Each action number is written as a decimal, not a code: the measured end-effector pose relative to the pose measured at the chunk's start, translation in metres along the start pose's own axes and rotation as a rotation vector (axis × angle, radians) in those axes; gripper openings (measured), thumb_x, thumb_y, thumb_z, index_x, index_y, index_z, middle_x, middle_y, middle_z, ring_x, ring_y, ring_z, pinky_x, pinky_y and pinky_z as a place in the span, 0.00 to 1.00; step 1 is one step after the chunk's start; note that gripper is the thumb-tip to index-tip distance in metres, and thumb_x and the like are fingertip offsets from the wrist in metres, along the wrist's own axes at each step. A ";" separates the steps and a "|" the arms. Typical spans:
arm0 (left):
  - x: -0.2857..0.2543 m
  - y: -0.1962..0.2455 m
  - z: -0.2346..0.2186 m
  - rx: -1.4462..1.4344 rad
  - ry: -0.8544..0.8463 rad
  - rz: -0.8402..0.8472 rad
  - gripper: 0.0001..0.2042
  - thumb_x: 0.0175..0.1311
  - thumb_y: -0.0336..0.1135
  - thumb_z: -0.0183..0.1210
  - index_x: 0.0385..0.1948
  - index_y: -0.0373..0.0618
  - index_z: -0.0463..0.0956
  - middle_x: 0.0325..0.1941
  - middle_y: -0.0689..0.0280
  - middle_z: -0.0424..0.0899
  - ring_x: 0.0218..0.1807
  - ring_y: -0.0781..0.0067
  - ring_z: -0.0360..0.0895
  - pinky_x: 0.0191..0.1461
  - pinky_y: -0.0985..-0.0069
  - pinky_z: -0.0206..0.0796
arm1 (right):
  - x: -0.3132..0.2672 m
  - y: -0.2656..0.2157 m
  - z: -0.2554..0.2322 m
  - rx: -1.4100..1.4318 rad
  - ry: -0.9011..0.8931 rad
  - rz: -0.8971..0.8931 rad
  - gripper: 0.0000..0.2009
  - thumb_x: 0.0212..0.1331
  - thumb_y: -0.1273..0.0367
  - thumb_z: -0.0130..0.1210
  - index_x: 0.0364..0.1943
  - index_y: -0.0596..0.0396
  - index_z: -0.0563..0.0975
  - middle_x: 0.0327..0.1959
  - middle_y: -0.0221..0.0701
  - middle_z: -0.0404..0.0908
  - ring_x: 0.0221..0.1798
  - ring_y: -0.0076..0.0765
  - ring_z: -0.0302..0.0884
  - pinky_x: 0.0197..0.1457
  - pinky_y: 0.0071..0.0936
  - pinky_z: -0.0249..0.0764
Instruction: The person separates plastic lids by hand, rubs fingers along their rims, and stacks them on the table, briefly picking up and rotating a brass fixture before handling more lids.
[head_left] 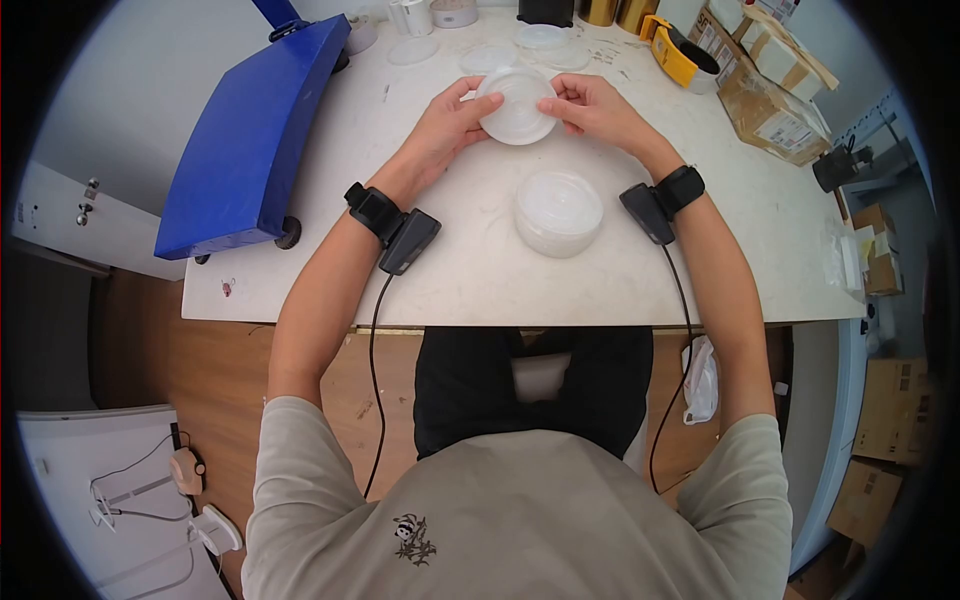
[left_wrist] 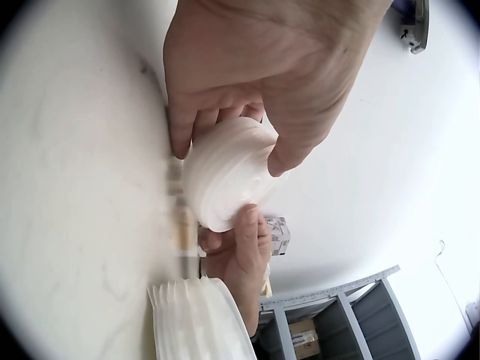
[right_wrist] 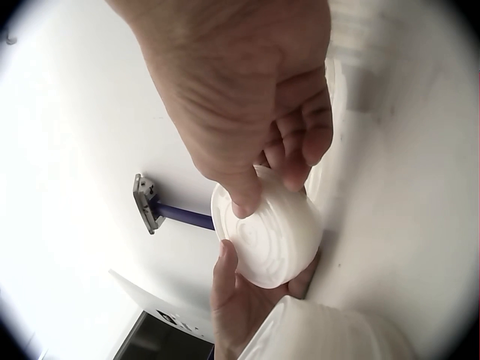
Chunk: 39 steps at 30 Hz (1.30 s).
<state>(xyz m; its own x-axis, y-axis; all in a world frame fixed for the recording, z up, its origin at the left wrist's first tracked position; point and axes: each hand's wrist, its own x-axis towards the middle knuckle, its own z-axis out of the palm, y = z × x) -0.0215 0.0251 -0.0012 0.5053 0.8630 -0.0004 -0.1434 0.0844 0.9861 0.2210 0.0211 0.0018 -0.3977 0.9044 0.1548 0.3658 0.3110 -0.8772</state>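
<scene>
Both hands hold a short stack of round, translucent white plastic lids, tilted so that its ringed face shows toward the head camera. My left hand grips the left edge, thumb on the face and fingers behind. From the right, my right hand pinches the rim with its thumb on the face. The left wrist view shows layered edges on the held lids. Closer to the person, a taller stack of similar round lids stands on the white table; its ridged side shows at the bottom of the right wrist view.
A blue platform on black feet stands at the left. Behind the hands lie several clear discs. A yellow-and-black tape dispenser and cardboard boxes are at the back right. Cables hang from both wrist cameras.
</scene>
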 end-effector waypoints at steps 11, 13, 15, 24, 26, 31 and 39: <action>-0.001 0.002 -0.002 0.045 0.122 0.052 0.21 0.70 0.42 0.57 0.58 0.39 0.67 0.53 0.61 0.79 0.54 0.73 0.78 0.61 0.72 0.70 | 0.001 0.013 -0.007 -0.062 0.139 0.035 0.17 0.65 0.56 0.56 0.47 0.53 0.78 0.39 0.26 0.78 0.42 0.22 0.74 0.40 0.22 0.73; -0.002 0.001 -0.003 0.031 0.203 0.043 0.21 0.71 0.44 0.55 0.58 0.38 0.67 0.53 0.61 0.80 0.54 0.72 0.78 0.61 0.70 0.70 | 0.004 0.026 -0.013 -0.162 0.177 0.054 0.18 0.66 0.57 0.56 0.52 0.52 0.77 0.47 0.29 0.79 0.49 0.24 0.75 0.46 0.24 0.74; 0.002 -0.002 -0.008 -0.003 0.233 0.046 0.21 0.71 0.44 0.54 0.57 0.38 0.68 0.53 0.60 0.80 0.54 0.72 0.78 0.61 0.70 0.69 | 0.004 0.034 -0.017 -0.367 0.339 -0.119 0.21 0.64 0.56 0.57 0.54 0.54 0.76 0.52 0.35 0.76 0.54 0.35 0.75 0.53 0.31 0.73; 0.003 -0.002 -0.005 -0.019 0.257 -0.017 0.20 0.71 0.44 0.55 0.55 0.38 0.68 0.51 0.62 0.80 0.52 0.75 0.79 0.59 0.74 0.69 | 0.065 0.074 -0.041 -0.458 0.574 -0.193 0.27 0.57 0.53 0.62 0.59 0.49 0.73 0.64 0.46 0.67 0.68 0.50 0.62 0.70 0.41 0.61; 0.007 -0.004 -0.007 -0.010 0.258 -0.024 0.20 0.71 0.44 0.55 0.55 0.38 0.69 0.50 0.63 0.80 0.51 0.76 0.79 0.59 0.74 0.69 | 0.084 0.079 -0.041 -0.497 0.562 -0.202 0.27 0.56 0.53 0.62 0.58 0.48 0.75 0.66 0.48 0.65 0.70 0.52 0.61 0.71 0.41 0.59; 0.007 -0.006 -0.008 -0.033 0.253 -0.001 0.22 0.69 0.43 0.57 0.55 0.34 0.68 0.49 0.59 0.80 0.47 0.72 0.80 0.54 0.75 0.72 | 0.101 0.084 -0.038 -0.550 0.420 -0.091 0.26 0.54 0.52 0.64 0.56 0.46 0.78 0.70 0.50 0.61 0.74 0.54 0.56 0.74 0.40 0.55; 0.005 -0.003 -0.008 -0.056 0.227 -0.016 0.20 0.70 0.44 0.56 0.54 0.37 0.70 0.49 0.61 0.80 0.51 0.75 0.78 0.59 0.75 0.70 | 0.067 0.066 -0.043 -0.577 0.329 -0.076 0.21 0.49 0.56 0.68 0.46 0.48 0.79 0.70 0.48 0.63 0.73 0.50 0.59 0.73 0.37 0.56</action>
<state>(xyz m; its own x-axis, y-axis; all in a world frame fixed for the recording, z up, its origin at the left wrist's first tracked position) -0.0248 0.0334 -0.0052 0.3043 0.9507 -0.0595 -0.1868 0.1208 0.9749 0.2548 0.1147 -0.0257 -0.1962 0.8875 0.4169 0.7746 0.4010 -0.4891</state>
